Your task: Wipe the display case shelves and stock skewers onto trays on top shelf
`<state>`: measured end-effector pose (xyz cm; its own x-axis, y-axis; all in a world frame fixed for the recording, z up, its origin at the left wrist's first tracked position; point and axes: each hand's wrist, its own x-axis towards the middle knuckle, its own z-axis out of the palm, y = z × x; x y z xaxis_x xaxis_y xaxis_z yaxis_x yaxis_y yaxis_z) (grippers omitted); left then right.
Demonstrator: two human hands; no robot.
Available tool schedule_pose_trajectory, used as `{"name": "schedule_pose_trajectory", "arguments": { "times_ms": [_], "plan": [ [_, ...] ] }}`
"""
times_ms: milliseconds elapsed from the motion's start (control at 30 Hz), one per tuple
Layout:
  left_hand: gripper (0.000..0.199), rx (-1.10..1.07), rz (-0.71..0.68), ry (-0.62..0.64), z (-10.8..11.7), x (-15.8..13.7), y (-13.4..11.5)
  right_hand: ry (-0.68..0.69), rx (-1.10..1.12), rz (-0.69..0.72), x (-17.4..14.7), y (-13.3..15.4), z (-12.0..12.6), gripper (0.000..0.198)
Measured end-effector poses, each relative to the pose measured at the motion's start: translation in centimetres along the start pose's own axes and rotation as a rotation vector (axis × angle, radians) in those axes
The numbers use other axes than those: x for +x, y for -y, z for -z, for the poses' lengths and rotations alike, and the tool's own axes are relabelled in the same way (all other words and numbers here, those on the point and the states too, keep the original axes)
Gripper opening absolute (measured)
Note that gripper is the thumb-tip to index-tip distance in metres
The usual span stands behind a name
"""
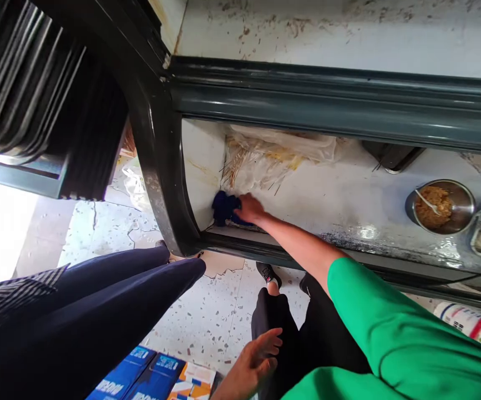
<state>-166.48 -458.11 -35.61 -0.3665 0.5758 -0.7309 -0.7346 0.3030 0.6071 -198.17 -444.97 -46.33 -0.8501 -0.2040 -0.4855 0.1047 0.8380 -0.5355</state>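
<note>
The right hand point(252, 210), in the middle of the frame, touches the dark blue cloth point(226, 210) in the corner; I cannot tell if it grips. The left hand point(255, 361), lower centre, is loose, without any object. The work seems unfinished: thin sticks point(233, 161) and dark grime point(340, 242) are on the white shelf point(319, 191). Lower left, 2 blue boxes point(157, 375) stand on speckled floor point(203, 311).

"At the shelf's point(344, 194) near left corner, rumpled, matt blue cloth point(224, 208)!"
"Crinkled, glossy plastic point(317, 147) lies towards the far edge!"
"Between far and near edges, a smooth metal bowl point(462, 206) shines!"
"And that dark rail point(327, 110) gleams, glossy!"
</note>
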Motion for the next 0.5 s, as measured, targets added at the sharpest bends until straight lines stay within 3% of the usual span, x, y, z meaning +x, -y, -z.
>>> {"name": "schedule_pose_trajectory", "arguments": {
  "times_ms": [100, 233, 333, 500],
  "plan": [
    [0.055, 0.000, 0.019, -0.041, 0.4, 0.2, 1.2, -0.051, -0.136, 0.179, 0.8, 2.1, -3.8, 0.065],
    [0.063, 0.004, 0.019, -0.079, 0.6, 0.8, 1.5, 0.058, -0.204, 0.258, 1.5, 3.0, -6.4, 0.046],
    [0.067, 0.062, 0.037, -0.100, 0.1, 1.1, 0.5, 0.221, -0.220, 0.296, 1.2, 1.8, -5.6, 0.042],
    [0.056, 0.140, 0.054, -0.129, -1.8, 0.5, -2.5, 0.308, -0.230, 0.273, -2.1, -1.8, -2.9, 0.046]
  ]
}}
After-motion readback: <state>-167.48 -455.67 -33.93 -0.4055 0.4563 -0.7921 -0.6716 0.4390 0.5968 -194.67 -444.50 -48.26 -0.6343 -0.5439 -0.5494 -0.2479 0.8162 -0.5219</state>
